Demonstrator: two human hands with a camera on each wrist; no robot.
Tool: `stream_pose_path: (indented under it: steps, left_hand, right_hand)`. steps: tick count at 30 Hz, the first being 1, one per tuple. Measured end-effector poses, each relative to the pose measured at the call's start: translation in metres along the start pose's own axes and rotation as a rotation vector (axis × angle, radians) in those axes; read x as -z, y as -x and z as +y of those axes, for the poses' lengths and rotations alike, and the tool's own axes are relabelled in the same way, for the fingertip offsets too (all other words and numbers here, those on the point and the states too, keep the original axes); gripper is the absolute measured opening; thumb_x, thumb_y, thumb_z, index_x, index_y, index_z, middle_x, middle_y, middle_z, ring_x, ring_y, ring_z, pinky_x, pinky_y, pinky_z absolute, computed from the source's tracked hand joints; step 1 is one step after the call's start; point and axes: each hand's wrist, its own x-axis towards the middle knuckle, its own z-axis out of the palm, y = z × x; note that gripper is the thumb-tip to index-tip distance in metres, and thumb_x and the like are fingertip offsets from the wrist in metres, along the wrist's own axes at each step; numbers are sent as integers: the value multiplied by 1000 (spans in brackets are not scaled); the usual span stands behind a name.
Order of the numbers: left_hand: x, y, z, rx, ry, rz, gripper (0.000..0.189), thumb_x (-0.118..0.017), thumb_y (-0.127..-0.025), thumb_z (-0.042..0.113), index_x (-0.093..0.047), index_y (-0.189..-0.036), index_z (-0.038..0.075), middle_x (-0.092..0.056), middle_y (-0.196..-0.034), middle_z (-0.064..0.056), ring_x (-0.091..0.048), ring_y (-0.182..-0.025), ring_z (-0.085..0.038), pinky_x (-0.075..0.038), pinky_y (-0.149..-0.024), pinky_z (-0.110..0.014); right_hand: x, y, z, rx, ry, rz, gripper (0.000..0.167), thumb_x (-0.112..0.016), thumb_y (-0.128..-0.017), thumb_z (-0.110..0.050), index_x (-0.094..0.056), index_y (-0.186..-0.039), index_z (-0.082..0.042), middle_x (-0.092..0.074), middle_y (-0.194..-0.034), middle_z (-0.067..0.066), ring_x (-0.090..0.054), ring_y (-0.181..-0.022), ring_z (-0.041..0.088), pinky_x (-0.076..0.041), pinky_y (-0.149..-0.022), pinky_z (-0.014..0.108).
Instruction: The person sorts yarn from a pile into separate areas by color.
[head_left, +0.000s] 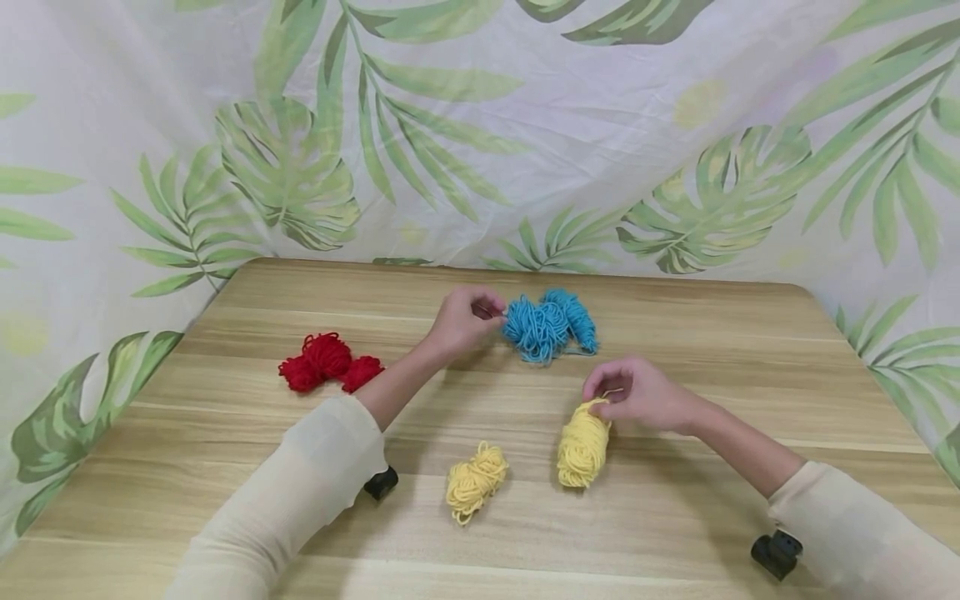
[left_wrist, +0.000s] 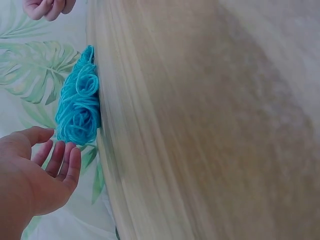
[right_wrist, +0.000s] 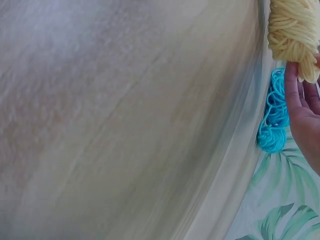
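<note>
My right hand [head_left: 645,396] pinches the upper end of a yellow yarn skein [head_left: 582,450], which hangs down from the fingers in the head view. The same yellow skein [right_wrist: 294,30] shows at the top right of the right wrist view. Beside the blue yarn skeins [head_left: 538,329] at the back of the table is my left hand [head_left: 467,321]. Its fingers are loosely bent with nothing between them, and the left wrist view puts the fingertips right by the blue yarn [left_wrist: 80,105]; I cannot tell if they touch. A smaller yellow skein [head_left: 476,483] lies nearer the front.
Several red yarn bundles [head_left: 327,357] lie on the left of the wooden table [head_left: 675,533], one partly behind the left forearm. A leaf-print cloth [head_left: 570,150] hangs behind the table. Black devices [head_left: 777,554] sit under both sleeves.
</note>
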Motion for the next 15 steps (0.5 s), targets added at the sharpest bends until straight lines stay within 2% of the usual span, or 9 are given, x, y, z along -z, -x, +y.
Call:
stream_pose_path:
  steps: [6, 15]
  left_hand:
    - [1, 5, 2, -16, -11, 3, 10, -72, -92, -5, -71, -101, -8, -71, -96, -18, -66, -88, -27, -54, -79, -28]
    - [2, 13, 5, -46, -15, -34, 10, -71, -91, -8, -71, -100, -11, -71, -94, -20, -67, -88, -30, -54, -77, -25]
  right_hand:
    - [4, 1, 4, -8, -22, 44, 12, -70, -87, 9, -67, -98, 12, -69, -97, 13, -65, -92, 9, -58, -84, 25]
    - [10, 3, 10, 14, -13, 122, 9, -71, -87, 9, -69, -96, 9, -71, -98, 13, -67, -93, 12, -58, -85, 24]
